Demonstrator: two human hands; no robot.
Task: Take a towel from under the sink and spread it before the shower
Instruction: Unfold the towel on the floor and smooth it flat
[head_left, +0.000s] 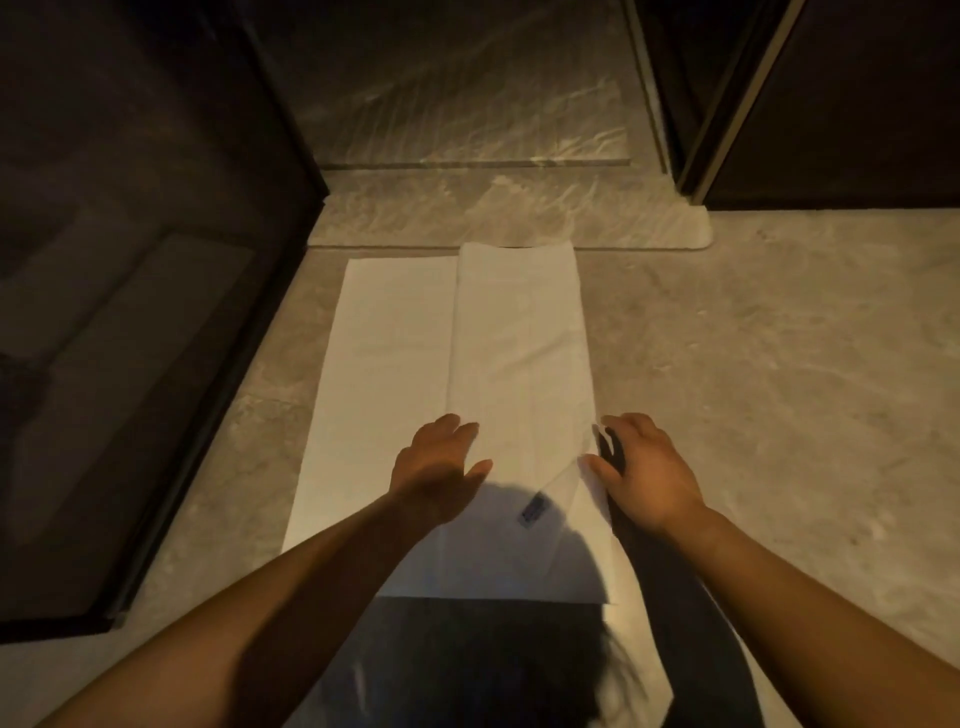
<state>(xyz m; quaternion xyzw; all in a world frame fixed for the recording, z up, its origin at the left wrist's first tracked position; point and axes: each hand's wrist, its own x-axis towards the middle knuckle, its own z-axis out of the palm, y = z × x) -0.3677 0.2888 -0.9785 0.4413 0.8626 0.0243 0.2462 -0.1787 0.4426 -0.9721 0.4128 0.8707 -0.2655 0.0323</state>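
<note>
A white towel (457, 353) lies flat on the marble floor, running from the shower's raised threshold (519, 218) back toward me. Its right part is still folded over on itself as a thicker strip, with a small dark label near my hands. My left hand (441, 467) rests flat on the towel, fingers apart. My right hand (644, 467) pinches the folded strip's right edge and lifts a corner slightly. My head's shadow covers the towel's near end.
A dark glass panel (145, 312) with a black frame stands on the left. Another dark door frame (727, 104) rises at the back right. The shower floor (457, 93) lies beyond the threshold. Bare marble floor (779, 364) extends to the right.
</note>
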